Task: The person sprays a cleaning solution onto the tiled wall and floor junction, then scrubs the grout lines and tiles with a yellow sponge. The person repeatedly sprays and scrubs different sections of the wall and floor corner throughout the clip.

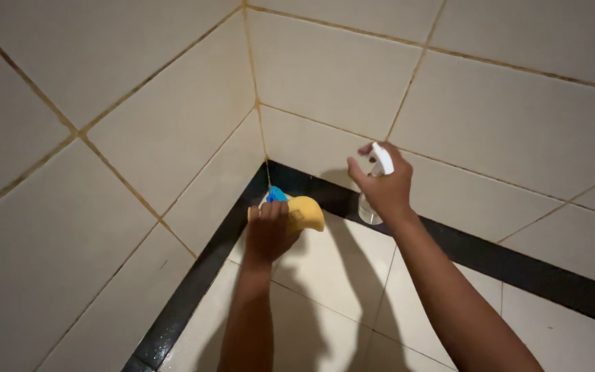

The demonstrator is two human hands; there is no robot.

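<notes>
Cream wall tiles (pixel 139 131) with stained grout meet in a corner, edged at the base by a black skirting strip (pixel 201 275) above the pale floor (pixel 325 269). Both forearms run off the bottom edge. Near the corner, the left hand (pixel 268 231) closes its grip on a yellow sponge (pixel 306 212) with a blue part, half hidden by the fingers. Just beside it, the right hand (pixel 380 186) grips a clear spray bottle (pixel 373 200); its body is mostly covered and only the white trigger head shows clearly.

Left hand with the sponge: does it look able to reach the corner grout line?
Probably yes. The left hand already presses the yellow sponge near the corner grout line; nothing sits between, and the right hand holds its spray bottle aside.
</notes>
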